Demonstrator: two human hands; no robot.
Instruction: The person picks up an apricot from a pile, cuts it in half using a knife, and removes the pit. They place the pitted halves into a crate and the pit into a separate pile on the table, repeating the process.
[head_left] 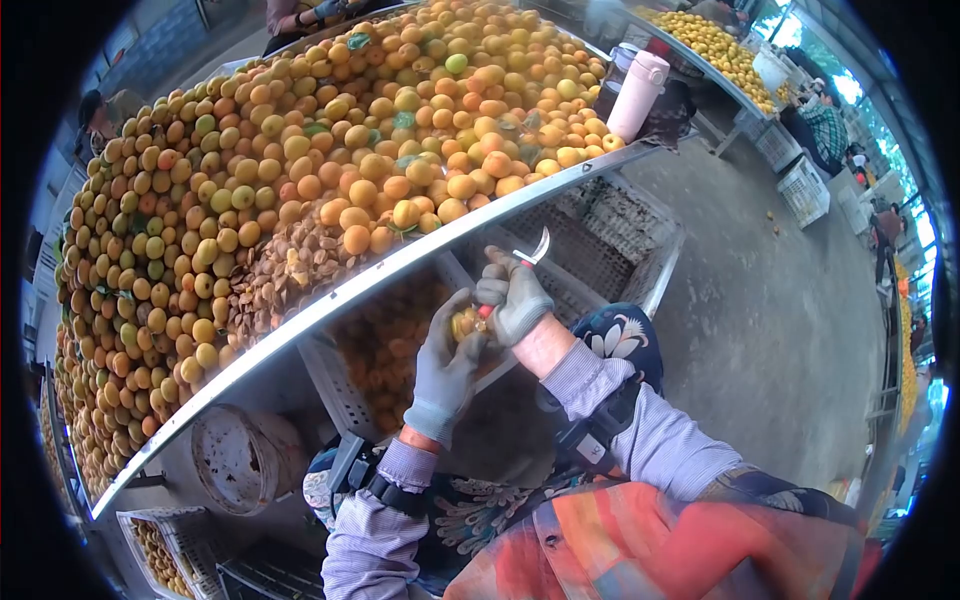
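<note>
In front of my lap, my left hand [447, 362], in a grey glove, is closed around a yellow apricot [465, 322]. My right hand [517, 303], gloved too, grips a small knife with a red handle; its curved blade [540, 248] points up and away from the fruit. Both hands meet at the apricot, and fingers cover part of it. Just beyond them runs the metal edge of a table heaped with whole apricots [360, 190]. A mound of brown pits [283, 275] lies near that edge. Under the hands stands a crate holding orange fruit pieces [390, 350].
A pink bottle [638, 97] stands at the table's right corner. Below the table are a stained white bucket [240, 455], a white plastic crate [625, 225] and a crate of pits or small fruit [160, 560]. Other people work at fruit-laden tables in the background.
</note>
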